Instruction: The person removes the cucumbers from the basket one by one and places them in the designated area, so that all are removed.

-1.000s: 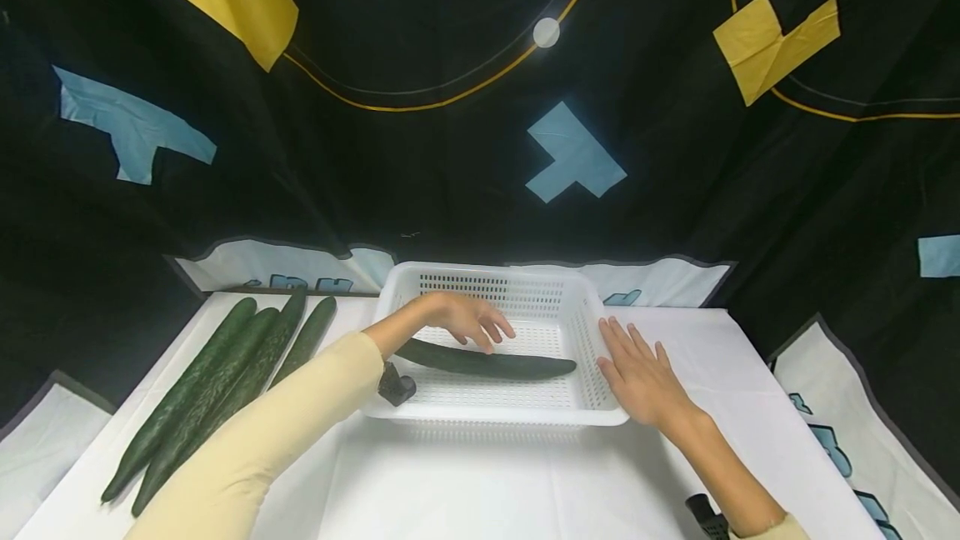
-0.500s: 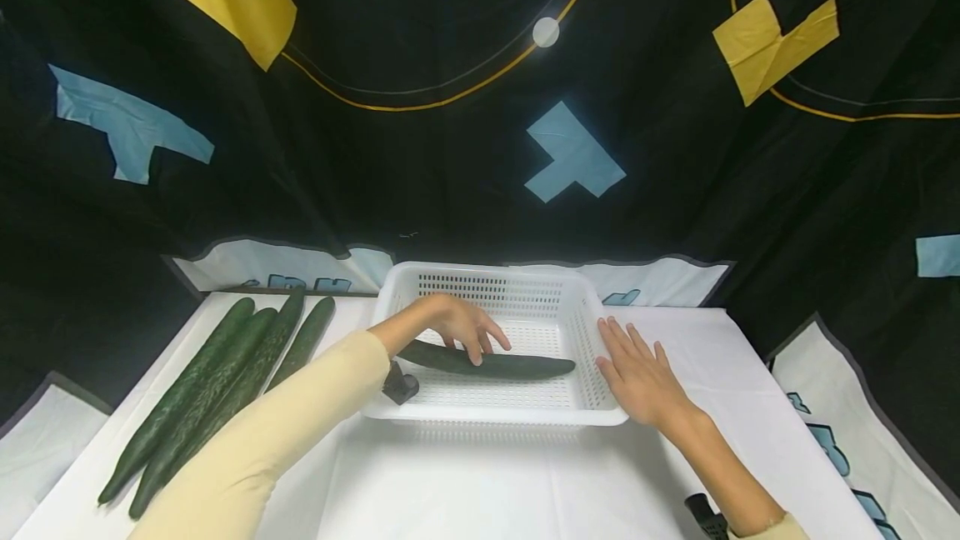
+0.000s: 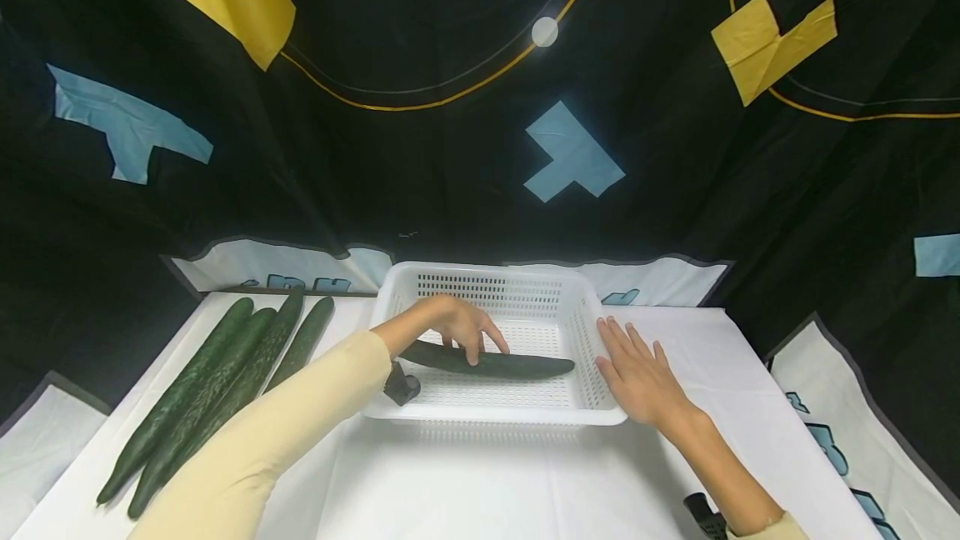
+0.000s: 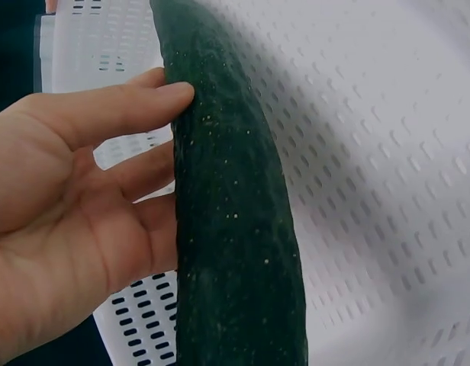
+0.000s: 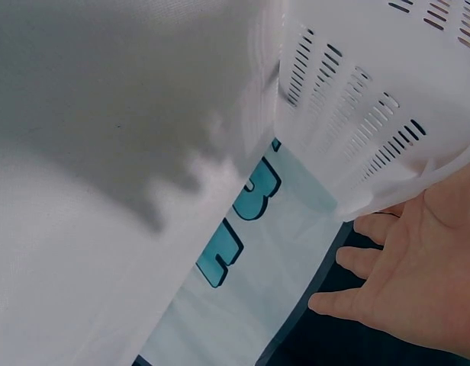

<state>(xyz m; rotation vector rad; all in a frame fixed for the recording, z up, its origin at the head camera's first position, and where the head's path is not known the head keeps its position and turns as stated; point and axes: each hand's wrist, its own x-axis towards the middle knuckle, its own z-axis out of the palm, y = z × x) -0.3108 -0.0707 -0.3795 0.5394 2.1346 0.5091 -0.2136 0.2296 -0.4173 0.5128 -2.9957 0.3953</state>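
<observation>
A long dark green cucumber (image 3: 517, 366) lies lengthwise in a white perforated plastic basket (image 3: 517, 417). My left hand (image 3: 459, 327) reaches over the basket's left side and holds the cucumber near its middle. In the left wrist view, the thumb presses one side of the cucumber (image 4: 231, 221) while the other fingers of the left hand (image 4: 82, 198) go behind it, their tips hidden. On the basket's right rim rests my right hand (image 3: 641, 369), fingers straight. The right wrist view shows that hand (image 5: 418, 267) against the basket's outer wall (image 5: 349, 114).
Several more cucumbers (image 3: 213, 390) lie side by side on the white table (image 3: 442, 482), left of the basket and partly behind the left sleeve (image 3: 277, 448). Behind the table hangs a black cloth (image 3: 442, 182) with yellow and blue tape pieces.
My left hand has come down from above the cucumber, and its thumb and fingers have closed on it. The cucumber and the right hand have stayed in place.
</observation>
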